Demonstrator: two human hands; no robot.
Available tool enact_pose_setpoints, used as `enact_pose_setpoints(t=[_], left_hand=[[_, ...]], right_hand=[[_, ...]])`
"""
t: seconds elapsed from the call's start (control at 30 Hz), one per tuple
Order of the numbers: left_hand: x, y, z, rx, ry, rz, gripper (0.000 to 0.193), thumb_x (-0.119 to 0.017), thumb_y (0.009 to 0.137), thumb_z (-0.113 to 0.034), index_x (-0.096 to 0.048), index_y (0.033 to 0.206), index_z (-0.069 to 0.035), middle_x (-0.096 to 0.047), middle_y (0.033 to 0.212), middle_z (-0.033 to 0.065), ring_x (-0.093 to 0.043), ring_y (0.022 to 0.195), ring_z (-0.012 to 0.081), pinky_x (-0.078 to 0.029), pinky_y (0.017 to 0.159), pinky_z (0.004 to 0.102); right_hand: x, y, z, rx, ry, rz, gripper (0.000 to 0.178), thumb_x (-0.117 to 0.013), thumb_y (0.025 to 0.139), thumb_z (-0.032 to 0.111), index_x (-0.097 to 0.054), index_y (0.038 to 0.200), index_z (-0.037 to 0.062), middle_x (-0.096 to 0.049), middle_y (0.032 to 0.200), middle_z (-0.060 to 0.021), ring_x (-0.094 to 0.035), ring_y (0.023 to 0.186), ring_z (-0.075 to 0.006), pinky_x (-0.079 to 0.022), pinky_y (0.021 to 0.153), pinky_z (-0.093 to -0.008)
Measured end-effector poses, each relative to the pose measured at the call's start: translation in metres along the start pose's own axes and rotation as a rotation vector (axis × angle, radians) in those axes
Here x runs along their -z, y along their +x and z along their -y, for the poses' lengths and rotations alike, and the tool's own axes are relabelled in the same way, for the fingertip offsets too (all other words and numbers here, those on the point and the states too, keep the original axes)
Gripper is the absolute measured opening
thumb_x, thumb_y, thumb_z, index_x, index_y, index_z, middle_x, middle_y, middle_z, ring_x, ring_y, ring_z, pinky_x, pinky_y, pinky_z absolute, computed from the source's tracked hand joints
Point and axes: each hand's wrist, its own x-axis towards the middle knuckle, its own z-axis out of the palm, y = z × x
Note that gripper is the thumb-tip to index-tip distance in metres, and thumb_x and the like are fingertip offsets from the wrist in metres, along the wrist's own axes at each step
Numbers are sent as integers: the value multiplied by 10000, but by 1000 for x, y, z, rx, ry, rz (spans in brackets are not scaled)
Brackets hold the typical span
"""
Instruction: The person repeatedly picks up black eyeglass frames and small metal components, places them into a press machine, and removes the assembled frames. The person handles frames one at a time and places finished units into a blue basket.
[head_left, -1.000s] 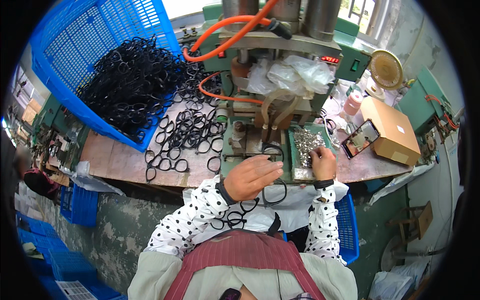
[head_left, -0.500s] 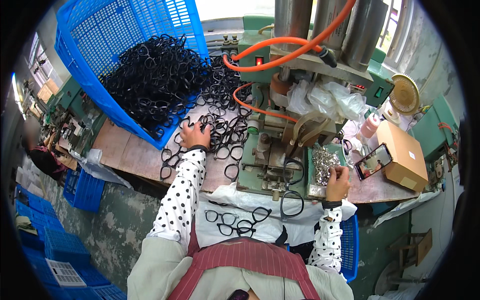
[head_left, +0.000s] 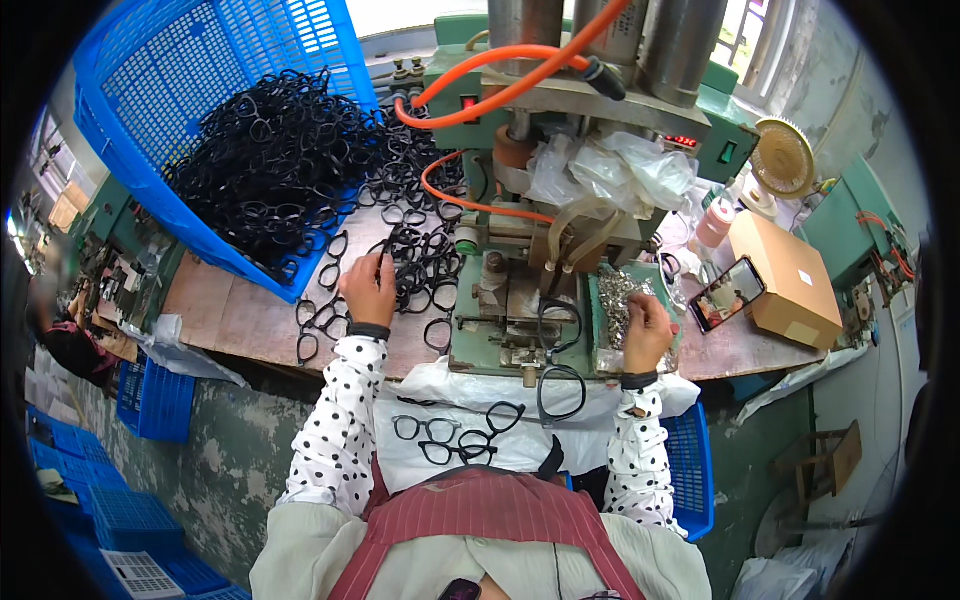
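Among loose black eyeglass frames (head_left: 425,255) on the table, my left hand (head_left: 368,292) is closed, with a dark eyeglass frame (head_left: 381,262) showing edge-on at its fingertips. My right hand (head_left: 648,332) has its fingers pinched together at the edge of a green tray holding small shiny metal parts (head_left: 618,292); what is between those fingertips, if anything, is too small to tell. Between my hands, a black eyeglass frame (head_left: 562,392) hangs at the front of a green press machine (head_left: 500,365). Several finished-looking dark frames (head_left: 440,430) lie on white cloth over my lap.
A tilted blue basket (head_left: 190,225) full of black frames stands at the far left. Orange hoses (head_left: 520,70) loop across the machine. To the right are a phone (head_left: 728,294), a cardboard box (head_left: 790,285), a pink bottle (head_left: 715,222) and a small fan (head_left: 783,158).
My left hand has closed and lifted a dark frame edge-on from the pile. My right hand stays pinched, shifting slightly back from the metal parts. The whole view has shifted a little.
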Motion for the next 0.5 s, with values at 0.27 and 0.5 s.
enact_pose_setpoints(t=[0.27,0.5], left_hand=[[36,-39,-155,-835,-368,-7,437,-676,646,13,-626,1071,-75,-662,996,54,-618,858,237,-435,875,436],[21,-51,-182,-965,-584,222,531,-684,668,-30,-604,1192,-60,-653,1011,61,-613,847,244,-482,838,425]], right_hand=[[19,17,113,-281,548,304,164,-674,790,11,-713,949,-10,-667,770,-15,-516,635,-54,-412,588,-213],[-3,6,128,-364,737,316,284,-735,746,25,-650,1015,-8,-658,818,-29,-514,643,-38,-389,537,-193]])
